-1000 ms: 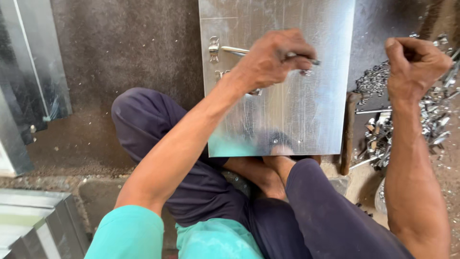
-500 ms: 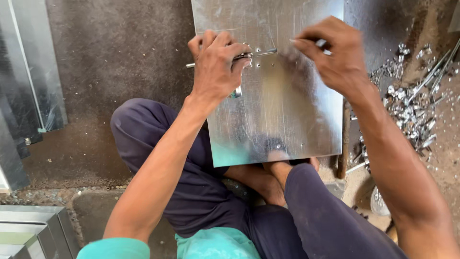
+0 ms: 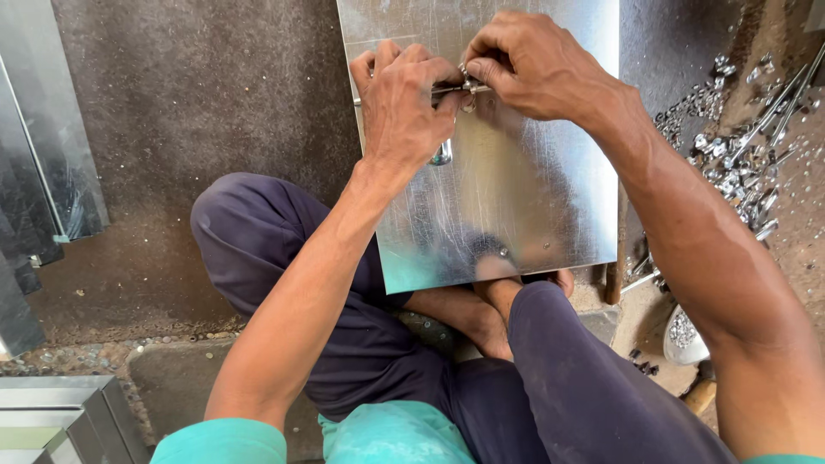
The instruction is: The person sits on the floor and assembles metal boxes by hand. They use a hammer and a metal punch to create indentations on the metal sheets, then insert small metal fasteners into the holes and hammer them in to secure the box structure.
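A shiny galvanised metal sheet (image 3: 516, 189) lies on the floor in front of my crossed legs, its near edge pinned under my bare foot (image 3: 490, 283). My left hand (image 3: 404, 107) grips a small metal latch fitting (image 3: 443, 153) against the sheet's upper part. My right hand (image 3: 537, 64) meets it from the right, its fingertips pinched on a tiny metal fastener (image 3: 468, 84) at the end of the fitting's thin rod. Both hands touch each other over the sheet.
A heap of small metal fittings and rods (image 3: 739, 146) lies on the floor at the right, with a white dish of bits (image 3: 683, 335) below it. Folded sheet-metal pieces lean at the left (image 3: 51, 146) and lie at the bottom left (image 3: 60, 417). A wooden handle (image 3: 614, 258) rests beside the sheet.
My right hand came from the heap of parts on the right onto the sheet. My left hand shifted left on the fitting. Both hands now meet at the rod.
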